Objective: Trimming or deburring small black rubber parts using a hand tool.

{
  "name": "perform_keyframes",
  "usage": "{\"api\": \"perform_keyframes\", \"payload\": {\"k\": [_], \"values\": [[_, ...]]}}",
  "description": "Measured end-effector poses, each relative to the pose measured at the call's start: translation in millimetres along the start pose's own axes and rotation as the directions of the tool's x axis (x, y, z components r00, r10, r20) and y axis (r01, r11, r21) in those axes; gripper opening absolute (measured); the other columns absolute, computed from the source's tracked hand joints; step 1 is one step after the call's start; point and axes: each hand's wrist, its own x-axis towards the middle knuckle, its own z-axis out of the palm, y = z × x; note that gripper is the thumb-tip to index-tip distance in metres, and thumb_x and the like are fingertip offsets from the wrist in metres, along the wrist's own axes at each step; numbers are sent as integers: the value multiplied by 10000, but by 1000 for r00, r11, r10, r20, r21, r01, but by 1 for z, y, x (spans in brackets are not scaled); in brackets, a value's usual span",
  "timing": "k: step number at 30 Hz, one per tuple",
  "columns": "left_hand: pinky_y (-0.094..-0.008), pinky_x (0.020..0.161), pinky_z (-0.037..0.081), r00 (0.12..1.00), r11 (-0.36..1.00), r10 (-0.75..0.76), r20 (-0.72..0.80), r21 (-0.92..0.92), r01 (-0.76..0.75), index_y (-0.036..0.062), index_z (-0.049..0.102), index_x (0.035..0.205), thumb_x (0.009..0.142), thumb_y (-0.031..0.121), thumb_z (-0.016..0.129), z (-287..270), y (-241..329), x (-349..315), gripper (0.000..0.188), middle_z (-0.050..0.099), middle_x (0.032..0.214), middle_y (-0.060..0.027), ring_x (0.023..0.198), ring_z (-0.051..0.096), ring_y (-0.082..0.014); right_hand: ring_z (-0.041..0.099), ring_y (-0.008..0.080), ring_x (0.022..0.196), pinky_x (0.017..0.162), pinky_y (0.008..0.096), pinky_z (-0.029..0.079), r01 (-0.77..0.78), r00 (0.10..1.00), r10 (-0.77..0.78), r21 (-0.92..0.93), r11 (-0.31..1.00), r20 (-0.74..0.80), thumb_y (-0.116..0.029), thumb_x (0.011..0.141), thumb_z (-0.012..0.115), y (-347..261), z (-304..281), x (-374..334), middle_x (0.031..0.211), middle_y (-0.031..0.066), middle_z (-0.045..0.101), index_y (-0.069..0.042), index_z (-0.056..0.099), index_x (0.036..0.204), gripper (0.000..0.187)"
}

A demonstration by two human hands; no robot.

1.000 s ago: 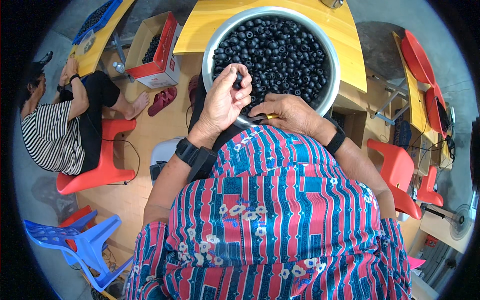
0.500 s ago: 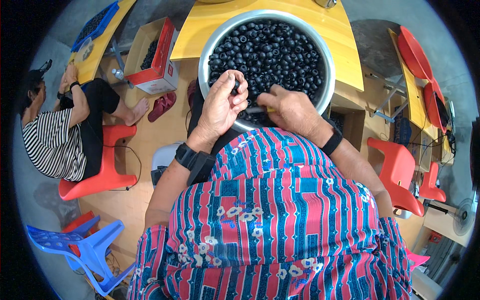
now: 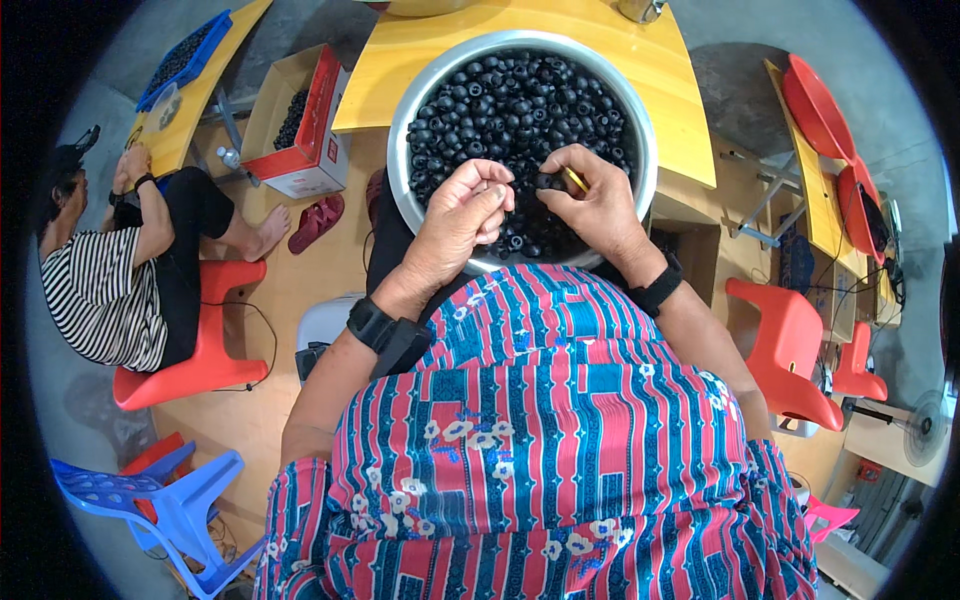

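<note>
A wide metal basin (image 3: 398, 150) holds many small, round, black pieces (image 3: 500, 110), several showing a round opening. Above its near part, my left hand (image 3: 462, 208) is closed with thumb and fingertips pressed together; what lies between them is hidden. My right hand (image 3: 600, 205), beside it, is curled around a thin yellow tool (image 3: 574, 180), of which only a short length shows. One dark round piece (image 3: 550, 183) is at the right thumb and fingertips. Both hands are apart from each other.
Behind the basin stands a yellow table (image 3: 680, 130). A cardboard box (image 3: 290, 130) with more black pieces is at left, near a seated person (image 3: 120, 260) on a red chair (image 3: 200, 340). Red stools (image 3: 785, 350) and red basins (image 3: 820, 105) are at right; a blue chair (image 3: 170, 510) is lower left.
My right hand has lifted from the pieces and turned, showing the yellow tool upright. My left hand has turned inward; the black piece seen in it before no longer shows. The basin sits slightly lower in view.
</note>
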Motion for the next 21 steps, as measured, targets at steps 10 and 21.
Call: {"api": "perform_keyframes", "payload": {"k": [10, 21], "values": [[-148, 499, 303, 995, 953, -86, -53, 287, 98, 31, 518, 1145, 973, 182, 558, 9, -3, 3, 233, 520, 848, 0, 603, 373, -5, 541, 87, 744, 669, 240, 450, -1, 993, -25, 223, 975, 114, -57, 749, 697, -13, 1, -5, 817, 23, 610, -38, 620, 958, 224], [-153, 505, 318, 998, 979, -67, -4, 194, 67, 32, 528, 1147, 953, 199, 603, 1, -7, 4, 267, 508, 832, 8, 603, 384, -12, 450, 48, 662, 613, 211, 409, -16, 989, -24, 271, 963, 144, -31, 759, 717, -8, 2, -2, 709, -26, 507, -46, 647, 974, 226]]}}
